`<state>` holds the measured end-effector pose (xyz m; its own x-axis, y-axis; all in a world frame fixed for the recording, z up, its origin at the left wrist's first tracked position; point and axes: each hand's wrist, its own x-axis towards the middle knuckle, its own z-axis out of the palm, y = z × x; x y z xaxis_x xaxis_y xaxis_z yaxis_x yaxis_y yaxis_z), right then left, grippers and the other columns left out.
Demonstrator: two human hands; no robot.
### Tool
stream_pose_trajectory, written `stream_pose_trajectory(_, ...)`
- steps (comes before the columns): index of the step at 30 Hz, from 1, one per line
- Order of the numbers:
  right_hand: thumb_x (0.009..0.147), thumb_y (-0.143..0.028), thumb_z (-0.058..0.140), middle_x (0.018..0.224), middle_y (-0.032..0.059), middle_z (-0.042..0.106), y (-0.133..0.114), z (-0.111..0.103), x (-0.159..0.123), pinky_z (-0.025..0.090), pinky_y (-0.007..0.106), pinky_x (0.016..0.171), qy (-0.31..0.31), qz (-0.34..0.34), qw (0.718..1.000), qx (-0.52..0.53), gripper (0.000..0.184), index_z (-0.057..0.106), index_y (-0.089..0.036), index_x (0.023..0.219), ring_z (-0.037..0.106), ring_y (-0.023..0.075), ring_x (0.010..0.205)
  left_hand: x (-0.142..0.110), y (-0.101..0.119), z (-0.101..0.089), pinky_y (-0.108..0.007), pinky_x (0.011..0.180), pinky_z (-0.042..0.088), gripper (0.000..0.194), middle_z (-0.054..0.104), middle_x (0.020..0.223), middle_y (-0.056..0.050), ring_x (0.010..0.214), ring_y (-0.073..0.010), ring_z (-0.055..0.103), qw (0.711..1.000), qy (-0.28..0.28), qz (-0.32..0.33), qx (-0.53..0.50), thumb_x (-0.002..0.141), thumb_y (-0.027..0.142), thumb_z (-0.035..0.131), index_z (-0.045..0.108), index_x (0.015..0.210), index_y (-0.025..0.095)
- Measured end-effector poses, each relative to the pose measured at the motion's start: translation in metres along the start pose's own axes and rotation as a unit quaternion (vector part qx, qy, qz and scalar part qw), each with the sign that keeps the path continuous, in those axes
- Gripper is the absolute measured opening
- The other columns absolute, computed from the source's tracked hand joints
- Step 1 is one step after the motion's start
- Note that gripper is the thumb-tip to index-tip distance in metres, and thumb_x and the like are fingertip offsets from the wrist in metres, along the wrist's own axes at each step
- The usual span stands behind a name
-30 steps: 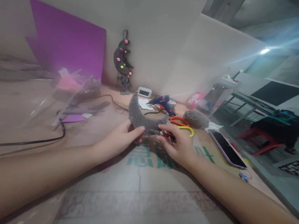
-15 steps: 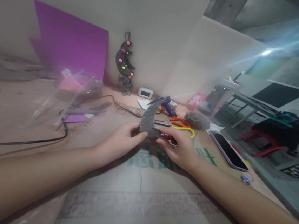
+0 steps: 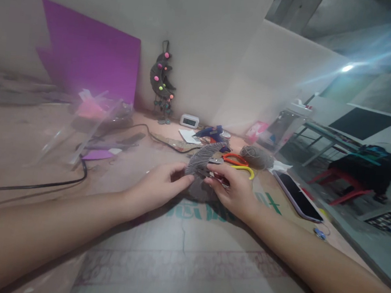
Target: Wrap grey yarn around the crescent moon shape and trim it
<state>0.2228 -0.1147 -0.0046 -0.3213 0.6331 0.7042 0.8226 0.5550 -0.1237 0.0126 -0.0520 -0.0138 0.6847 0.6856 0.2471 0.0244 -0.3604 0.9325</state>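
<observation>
Cable (image 3: 32,188), black and thin, enters at the left edge of the table (image 3: 22,153) and runs up to a purple scrap (image 3: 96,155) lying flat. Behind that sits a clear plastic bag (image 3: 117,116) with something pink at its left, blurred; behind the bag a purple board (image 3: 96,58) leans on the wall. Further right, a dark moon ornament (image 3: 158,78) dotted with pink, green and orange is up against the same wall.

Next comes the left hand (image 3: 160,184), thumb and fingers closed on the left side of a grey yarn-wrapped crescent (image 3: 201,160). The crescent is held between the two hands, above the cardboard (image 3: 169,273) with its green lettering, tilted so that its upper tip points right. Behind it are a small white clock (image 3: 189,121), a white paper (image 3: 189,136) and a blue glue gun (image 3: 210,132).

The right hand (image 3: 234,189) is at the crescent's right side with its fingers curled inward — what exactly the thumb and forefinger pinch, I cannot tell. Just behind that hand lie scissors (image 3: 227,157), one handle orange, one yellow. A ball of grey yarn (image 3: 258,158) rests beside them, then a phone (image 3: 297,195), screen up, near the table's right edge.
</observation>
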Motion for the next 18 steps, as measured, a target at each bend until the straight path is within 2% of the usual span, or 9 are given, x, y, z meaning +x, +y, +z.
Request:
stream_pose_trajectory(8,0.089,-0.026,0.063,0.087,0.0061,0.073,-0.0006,-0.0002,0.0011,0.052,0.027,0.064,-0.012,-0.002,1.000,-0.006,0.019,0.064,-0.020,0.107,0.068,0.0165,0.072,-0.0013,0.0006,-0.0001,-0.031,0.071,0.051,0.023,0.070,0.080,-0.003,0.080,-0.0226,0.064,0.999,0.022,0.004,0.027,0.083,0.034,0.056,0.070,0.090,0.018)
stream_pose_trajectory(18,0.088,-0.024,0.064,0.086,0.0057,0.074,0.0021,0.0019,-0.0005,0.052,0.026,0.065,0.004,-0.015,1.000,0.007,0.017,0.065,-0.020,0.105,0.068,0.0166,0.072,-0.0016,-0.0005,0.0003,-0.028,0.064,0.048,0.020,0.068,0.075,-0.003,0.073,-0.0207,0.061,1.000,0.023,-0.001,0.015,0.081,0.034,0.057,0.069,0.085,0.019)
